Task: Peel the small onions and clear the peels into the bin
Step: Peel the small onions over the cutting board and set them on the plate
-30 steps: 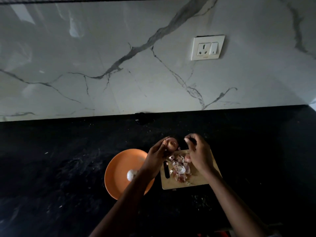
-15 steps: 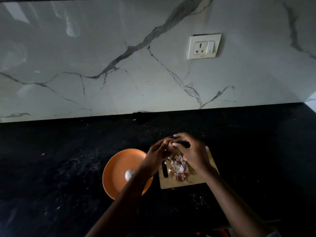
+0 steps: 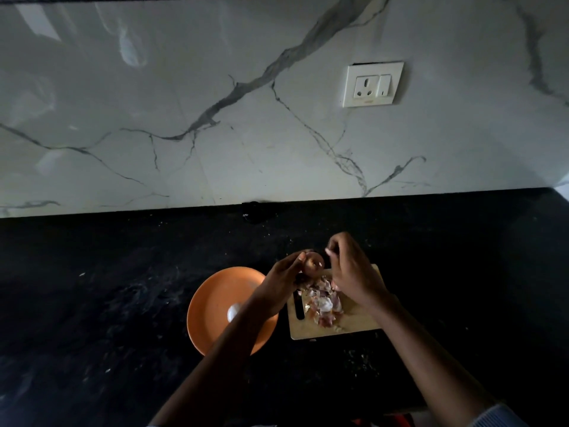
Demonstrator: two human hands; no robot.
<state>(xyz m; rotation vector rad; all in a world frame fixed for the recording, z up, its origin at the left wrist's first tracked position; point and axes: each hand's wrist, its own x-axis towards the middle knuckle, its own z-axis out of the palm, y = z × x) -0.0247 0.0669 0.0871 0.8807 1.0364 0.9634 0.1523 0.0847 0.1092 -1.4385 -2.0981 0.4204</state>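
Observation:
My left hand point(image 3: 281, 283) holds a small pinkish onion point(image 3: 314, 261) above the far left corner of a wooden cutting board point(image 3: 357, 318). My right hand point(image 3: 351, 268) hovers just right of the onion with thumb and fingers pinched together; whether a bit of peel is between them is too small to tell. A heap of pink and white peels point(image 3: 321, 303) lies on the board under both hands. One peeled white onion point(image 3: 233, 312) sits on an orange plate point(image 3: 215, 303) left of the board, partly behind my left forearm.
The dark countertop point(image 3: 107, 288) runs to a marble backsplash with a white wall socket point(image 3: 372, 84). Small peel scraps point(image 3: 360, 359) lie on the counter in front of the board. No bin is in view.
Half a second ago my hands were joined over the onion. Now my right hand has drawn away up and to the right, and the onion shows again in my left hand.

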